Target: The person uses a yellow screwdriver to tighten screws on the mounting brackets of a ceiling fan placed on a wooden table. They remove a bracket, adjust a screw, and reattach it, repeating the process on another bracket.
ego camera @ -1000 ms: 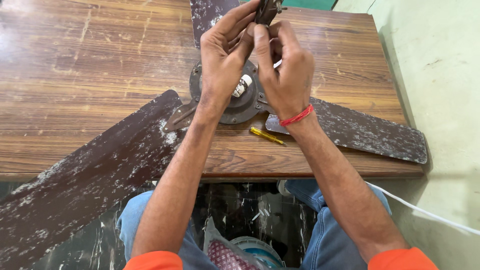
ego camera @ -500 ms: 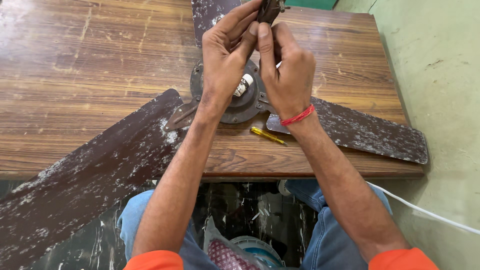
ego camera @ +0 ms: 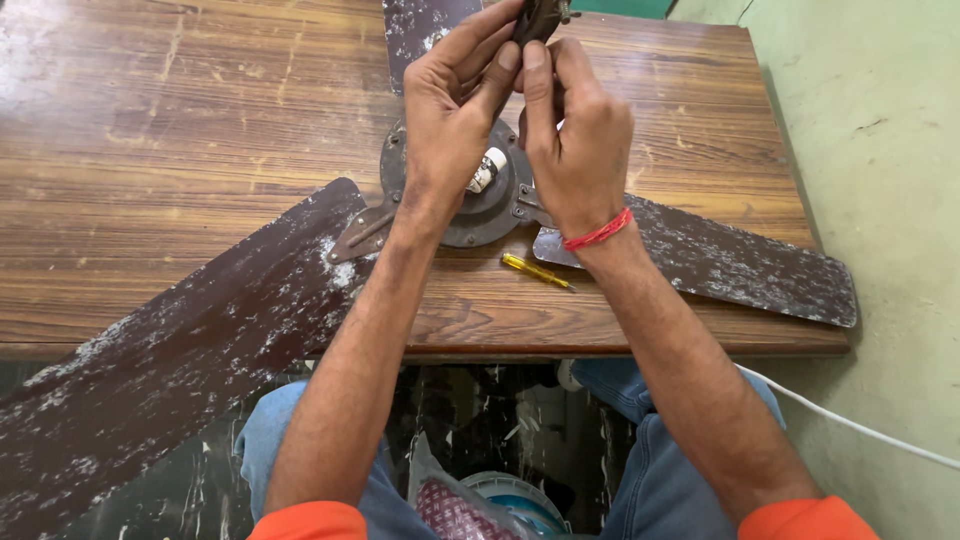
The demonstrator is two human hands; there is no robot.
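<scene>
A worn wooden table (ego camera: 150, 150) is filling my view. Above the fan motor (ego camera: 480, 195) at its middle, I'm pinching a small dark part (ego camera: 540, 15) with both hands: left hand (ego camera: 455, 110) and right hand (ego camera: 575, 125) clamped on it, fingertips together. A yellow screwdriver (ego camera: 535, 270) is lying just beside the hub, between two dusty blades (ego camera: 200, 350).

A scratched wood-grain counter (ego camera: 150, 150) caught glare at its far left corner. Pale green floor (ego camera: 880, 150) lay right, a white cable (ego camera: 850, 425) trailing across it.
</scene>
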